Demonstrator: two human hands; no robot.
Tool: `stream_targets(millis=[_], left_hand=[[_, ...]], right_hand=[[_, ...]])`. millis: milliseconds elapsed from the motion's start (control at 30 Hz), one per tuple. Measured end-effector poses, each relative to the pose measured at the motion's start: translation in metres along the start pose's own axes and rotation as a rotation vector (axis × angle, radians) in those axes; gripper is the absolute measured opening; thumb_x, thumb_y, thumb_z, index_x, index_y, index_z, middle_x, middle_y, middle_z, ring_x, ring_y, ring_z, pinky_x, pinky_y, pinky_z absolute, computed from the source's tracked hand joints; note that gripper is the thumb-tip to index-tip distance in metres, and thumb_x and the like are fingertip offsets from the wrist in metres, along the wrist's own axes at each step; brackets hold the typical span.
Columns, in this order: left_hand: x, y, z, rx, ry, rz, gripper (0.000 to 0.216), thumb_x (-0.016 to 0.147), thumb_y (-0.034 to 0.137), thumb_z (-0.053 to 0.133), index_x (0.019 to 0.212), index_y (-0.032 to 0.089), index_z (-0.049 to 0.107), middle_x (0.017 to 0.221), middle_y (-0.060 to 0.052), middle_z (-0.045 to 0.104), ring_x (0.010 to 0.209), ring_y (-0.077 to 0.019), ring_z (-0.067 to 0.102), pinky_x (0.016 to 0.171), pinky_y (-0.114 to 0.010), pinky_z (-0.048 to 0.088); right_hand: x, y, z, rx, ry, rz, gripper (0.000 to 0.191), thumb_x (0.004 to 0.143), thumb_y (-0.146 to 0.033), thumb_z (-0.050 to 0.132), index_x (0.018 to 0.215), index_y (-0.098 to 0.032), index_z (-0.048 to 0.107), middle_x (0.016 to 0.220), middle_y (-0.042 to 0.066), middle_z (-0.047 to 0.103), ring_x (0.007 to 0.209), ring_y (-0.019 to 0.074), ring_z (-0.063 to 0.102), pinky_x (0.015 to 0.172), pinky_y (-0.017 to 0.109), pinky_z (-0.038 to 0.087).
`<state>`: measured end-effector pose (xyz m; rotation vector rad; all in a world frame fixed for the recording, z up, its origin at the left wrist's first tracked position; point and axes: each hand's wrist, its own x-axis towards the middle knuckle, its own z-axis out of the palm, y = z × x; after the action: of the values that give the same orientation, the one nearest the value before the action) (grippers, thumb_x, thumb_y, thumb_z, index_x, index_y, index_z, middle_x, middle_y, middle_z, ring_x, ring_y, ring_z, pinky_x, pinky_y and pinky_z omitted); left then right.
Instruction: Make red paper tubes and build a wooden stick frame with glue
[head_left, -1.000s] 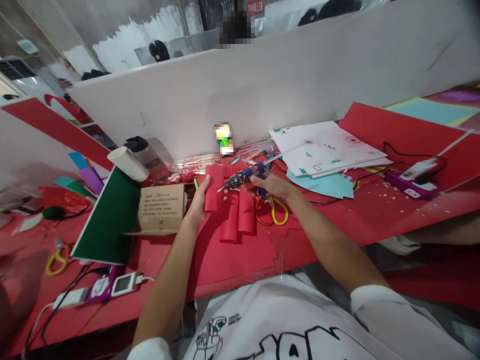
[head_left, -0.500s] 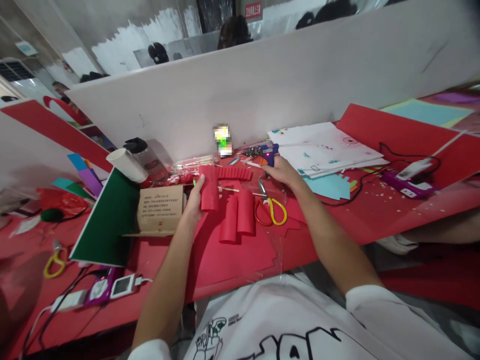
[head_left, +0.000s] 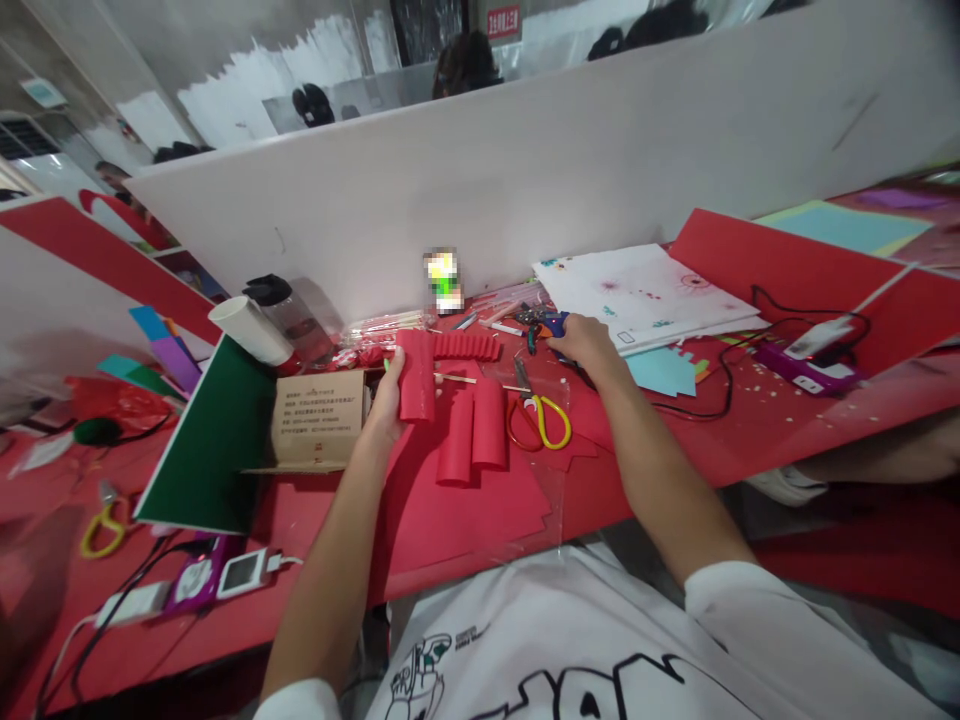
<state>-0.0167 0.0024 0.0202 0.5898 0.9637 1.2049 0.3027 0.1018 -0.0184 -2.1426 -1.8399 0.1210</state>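
Observation:
My left hand [head_left: 388, 398] is closed round a red paper tube [head_left: 416, 376], held upright above the red sheets. Two more red paper tubes [head_left: 454, 440] lie side by side on the red paper [head_left: 480, 528], just right of it. Behind them runs a pleated red paper strip [head_left: 466, 347], with a thin wooden stick [head_left: 480, 380] in front. My right hand [head_left: 586, 343] grips a blue glue gun [head_left: 553, 322], largely hidden by the fingers, beside the white sheets. Scissors with red and yellow handles [head_left: 553, 422] lie below that hand.
To the left stand a cardboard box [head_left: 316, 422], a green board [head_left: 206, 450], a white roll [head_left: 251, 332] and a bottle [head_left: 292, 315]. White drawn sheets [head_left: 652, 295] and a purple power strip [head_left: 806, 370] with cables lie right. A white partition [head_left: 360, 200] rises behind the lit phone [head_left: 444, 282].
My right hand has moved a little to the right with the glue gun, which has turned and shows less of its body. My left hand still holds the tube in nearly the same place.

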Motion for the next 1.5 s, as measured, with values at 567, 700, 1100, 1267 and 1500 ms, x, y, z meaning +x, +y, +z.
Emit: stream_targets(millis=[567, 700, 1100, 1267, 1500], left_hand=[[0.006, 0.002, -0.010, -0.002, 0.027, 0.045, 0.052, 0.097, 0.056, 0.058, 0.114, 0.009, 0.070, 0.076, -0.011, 0.077, 0.062, -0.0194, 0.074, 0.061, -0.027, 0.062], [0.007, 0.004, -0.013, 0.019, 0.049, 0.068, 0.053, 0.097, 0.057, 0.056, 0.110, 0.008, 0.070, 0.074, -0.010, 0.076, 0.056, -0.0164, 0.071, 0.056, -0.023, 0.059], [0.002, 0.007, -0.008, 0.000, 0.051, 0.093, 0.055, 0.096, 0.058, 0.058, 0.114, 0.007, 0.068, 0.076, -0.010, 0.076, 0.055, -0.0150, 0.070, 0.057, -0.023, 0.059], [0.000, 0.005, -0.004, -0.038, 0.018, 0.067, 0.054, 0.094, 0.058, 0.060, 0.116, 0.010, 0.069, 0.078, -0.010, 0.077, 0.063, -0.0180, 0.074, 0.063, -0.026, 0.062], [-0.003, -0.006, -0.002, 0.059, -0.030, 0.154, 0.060, 0.085, 0.057, 0.074, 0.124, 0.013, 0.065, 0.085, -0.009, 0.077, 0.075, -0.0210, 0.076, 0.071, -0.029, 0.063]], right_hand=[[-0.057, -0.073, -0.010, 0.341, -0.064, -0.578, 0.030, 0.095, -0.047, 0.062, 0.103, -0.018, 0.066, 0.097, 0.010, 0.073, 0.087, 0.0230, 0.066, 0.077, 0.031, 0.045], [-0.088, -0.104, 0.005, 0.183, -0.157, -0.769, 0.049, 0.091, -0.064, 0.062, 0.102, -0.017, 0.072, 0.107, 0.017, 0.072, 0.102, 0.0317, 0.065, 0.086, 0.037, 0.045], [-0.076, -0.099, 0.002, 0.872, -0.424, -0.735, 0.033, 0.089, -0.051, 0.064, 0.090, -0.018, 0.065, 0.098, 0.007, 0.070, 0.091, 0.0207, 0.065, 0.084, 0.033, 0.049], [-0.070, -0.090, -0.008, 1.387, -0.509, -0.354, 0.044, 0.081, -0.063, 0.070, 0.094, -0.024, 0.055, 0.094, 0.002, 0.072, 0.079, 0.0187, 0.068, 0.068, 0.031, 0.055], [-0.050, -0.089, 0.006, 1.683, -0.428, -0.135, 0.039, 0.086, -0.058, 0.072, 0.097, -0.024, 0.055, 0.088, 0.004, 0.074, 0.072, 0.0174, 0.071, 0.064, 0.028, 0.061]])
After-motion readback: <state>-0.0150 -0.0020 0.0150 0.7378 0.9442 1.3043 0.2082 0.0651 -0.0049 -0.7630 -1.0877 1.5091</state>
